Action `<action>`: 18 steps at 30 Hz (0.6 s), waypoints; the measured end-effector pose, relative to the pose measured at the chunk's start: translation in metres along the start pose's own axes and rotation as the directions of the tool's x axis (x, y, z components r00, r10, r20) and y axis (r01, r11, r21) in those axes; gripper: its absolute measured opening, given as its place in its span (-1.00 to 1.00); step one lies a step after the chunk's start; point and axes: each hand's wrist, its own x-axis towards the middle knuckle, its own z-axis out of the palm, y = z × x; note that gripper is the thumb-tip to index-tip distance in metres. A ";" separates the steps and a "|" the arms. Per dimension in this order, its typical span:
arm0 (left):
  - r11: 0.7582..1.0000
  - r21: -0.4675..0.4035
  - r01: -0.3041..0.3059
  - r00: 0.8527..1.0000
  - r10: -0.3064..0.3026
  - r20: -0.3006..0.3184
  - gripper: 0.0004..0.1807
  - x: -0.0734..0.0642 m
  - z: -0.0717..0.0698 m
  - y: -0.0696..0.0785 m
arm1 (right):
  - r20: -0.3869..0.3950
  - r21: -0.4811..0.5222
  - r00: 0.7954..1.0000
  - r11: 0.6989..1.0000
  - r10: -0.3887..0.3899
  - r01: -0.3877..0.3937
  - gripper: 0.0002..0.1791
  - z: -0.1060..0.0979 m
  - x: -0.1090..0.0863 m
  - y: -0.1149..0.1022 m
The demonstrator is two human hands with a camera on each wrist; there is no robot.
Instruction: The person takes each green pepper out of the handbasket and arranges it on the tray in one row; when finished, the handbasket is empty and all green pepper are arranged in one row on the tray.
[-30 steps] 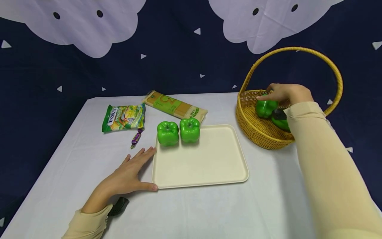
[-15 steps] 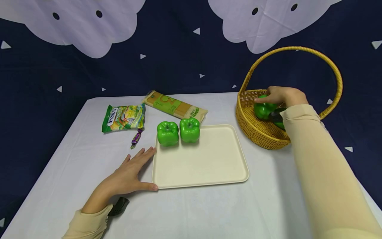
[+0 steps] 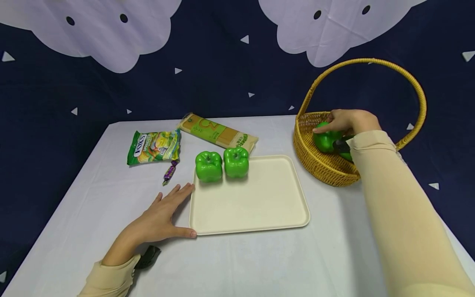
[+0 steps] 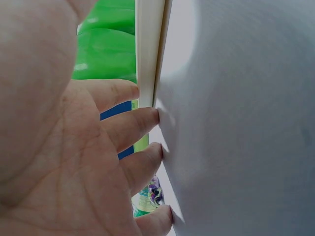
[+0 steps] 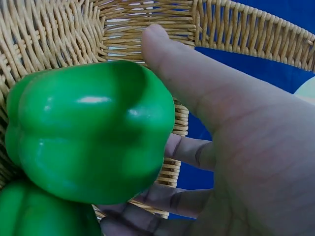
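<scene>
My left hand [image 3: 157, 218] lies spread on the table at the left edge of a cream tray [image 3: 256, 206], thumb and a fingertip at its rim. Two green bell peppers, a left one [image 3: 209, 166] and a right one [image 3: 236, 162], sit at the tray's far left. Inside a wicker basket [image 3: 326, 173] my right hand [image 3: 352, 119] holds another green bell pepper [image 5: 93, 132] from above, thumb on one side and fingers on the other. A gap shows between palm and pepper in the right wrist view. Beside it lies another green pepper [image 5: 44, 211], partly hidden.
A green Fox's candy bag [image 3: 154, 146] lies at the back left, a purple-wrapped candy [image 3: 170, 172] in front of it. Behind the tray is a flat noodle packet [image 3: 219, 131]. The basket's tall handle [image 3: 375, 62] arches over my right hand.
My right hand and the pepper it holds have shifted slightly left and lower inside the basket. My left hand, the tray and its peppers have stayed put.
</scene>
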 end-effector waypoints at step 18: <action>1.000 -0.003 0.006 1.000 -0.006 0.011 0.42 -0.001 0.001 -0.002 | -0.027 0.028 1.000 1.000 -0.007 0.008 -0.01 0.003 -0.003 -0.003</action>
